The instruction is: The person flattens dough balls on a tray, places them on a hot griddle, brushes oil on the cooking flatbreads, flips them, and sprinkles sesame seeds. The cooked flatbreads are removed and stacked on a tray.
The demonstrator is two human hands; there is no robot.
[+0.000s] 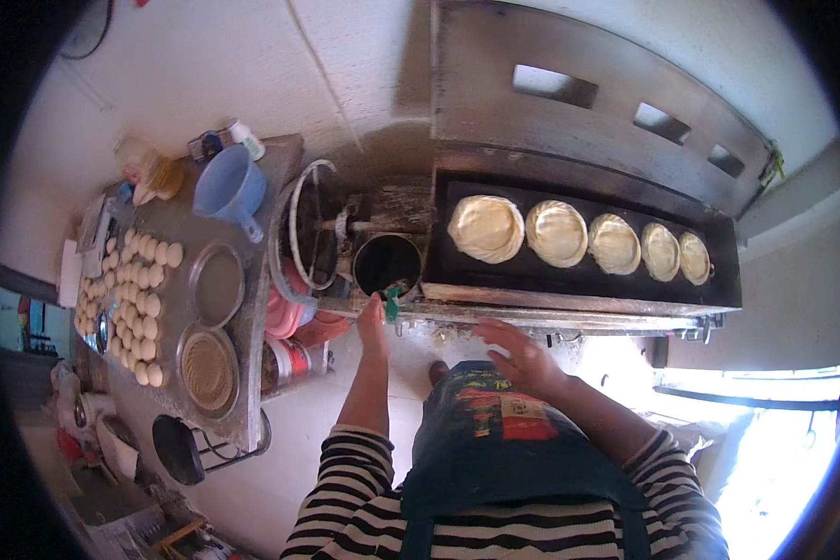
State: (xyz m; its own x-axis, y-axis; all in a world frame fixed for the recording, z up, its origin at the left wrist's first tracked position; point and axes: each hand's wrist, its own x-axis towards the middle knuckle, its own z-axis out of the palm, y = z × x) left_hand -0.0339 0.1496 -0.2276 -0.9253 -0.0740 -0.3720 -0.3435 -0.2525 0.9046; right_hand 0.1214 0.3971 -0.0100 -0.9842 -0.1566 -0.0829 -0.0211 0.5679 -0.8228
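Several flat rounds of dough (486,229) with raised, crimped rims lie in a row on a long black griddle (724,287). Left of it stands a round, dark metal pot (386,255). My left hand (373,320) is at the pot's near rim, closed on a small green item (392,304) that reaches over the rim. What part of that item lies inside the pot is hard to make out. My right hand (521,353), slightly blurred, is held empty in front of the griddle's near edge with its fingers apart.
A tall metal lid (476,84) with slots rises behind the griddle. On the left table (248,392) are several dough balls (152,304), two round metal pans (215,285), a blue plastic jug (227,185) and a bottle of yellowish liquid (164,182). A black stool (177,448) stands nearby.
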